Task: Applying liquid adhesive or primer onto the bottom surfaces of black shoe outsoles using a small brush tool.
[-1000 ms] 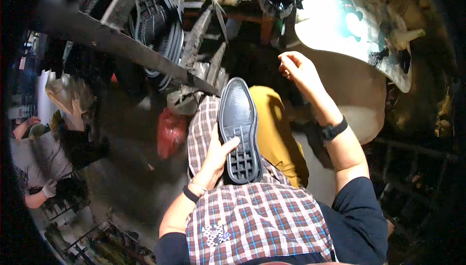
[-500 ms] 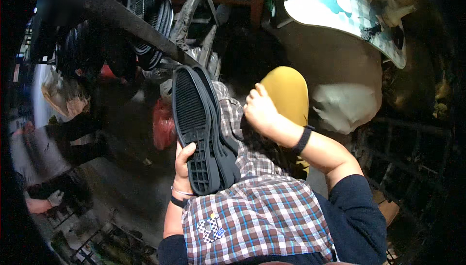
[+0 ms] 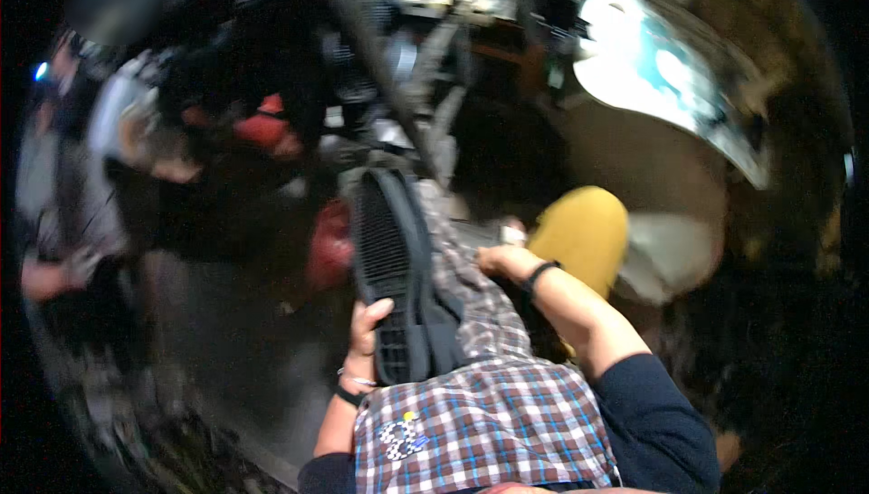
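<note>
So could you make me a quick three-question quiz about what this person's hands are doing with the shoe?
1. True or false: the black shoe is turned so its ridged sole faces the camera.
2. Which hand grips the shoe near its heel end?
A. the left hand
B. the right hand
C. neither
3. Fill in: the right hand wears a black ____ at the wrist and rests on the checked cloth, beside a mustard-yellow object.

Key
1. True.
2. A; its fingers curl onto the sole.
3. Band. Whether that hand grips anything is too blurred to tell.
</note>
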Available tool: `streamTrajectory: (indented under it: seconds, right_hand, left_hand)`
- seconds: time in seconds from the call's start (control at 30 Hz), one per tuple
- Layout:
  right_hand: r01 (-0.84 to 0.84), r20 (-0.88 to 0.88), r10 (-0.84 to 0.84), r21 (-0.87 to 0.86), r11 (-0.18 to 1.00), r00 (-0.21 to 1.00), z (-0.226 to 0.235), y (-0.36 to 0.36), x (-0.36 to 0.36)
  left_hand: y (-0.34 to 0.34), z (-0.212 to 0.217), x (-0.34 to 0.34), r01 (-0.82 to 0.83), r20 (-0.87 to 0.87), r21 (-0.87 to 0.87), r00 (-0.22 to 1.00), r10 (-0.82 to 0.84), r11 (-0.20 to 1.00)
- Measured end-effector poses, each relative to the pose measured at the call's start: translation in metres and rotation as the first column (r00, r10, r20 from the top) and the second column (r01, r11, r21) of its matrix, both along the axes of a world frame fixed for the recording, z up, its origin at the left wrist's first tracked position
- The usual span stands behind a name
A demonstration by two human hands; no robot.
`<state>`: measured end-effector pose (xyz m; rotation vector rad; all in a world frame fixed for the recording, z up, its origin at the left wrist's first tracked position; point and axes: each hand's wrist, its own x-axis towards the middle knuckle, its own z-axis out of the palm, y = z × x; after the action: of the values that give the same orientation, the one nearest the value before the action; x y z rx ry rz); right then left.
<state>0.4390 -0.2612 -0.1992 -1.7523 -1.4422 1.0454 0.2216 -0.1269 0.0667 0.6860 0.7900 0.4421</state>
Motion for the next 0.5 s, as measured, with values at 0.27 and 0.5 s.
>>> streamTrajectory:
  seconds: [0.27,0.5]
  right_hand:
    - [-0.325,0.064,0.404,-0.485,0.812,0.912,0.014,0.062,0.019]
    - [0.493,0.269,-0.521,0.168,0.854,0.810,0.174,0.060,0.108]
  left_hand:
    - [0.001,-0.001,-0.001,0.056,0.021,-0.098,0.998,-0.054,0.994]
    - [0.019,-0.006,0.002,0.068,0.065,-0.149,0.996,-0.059,0.986]
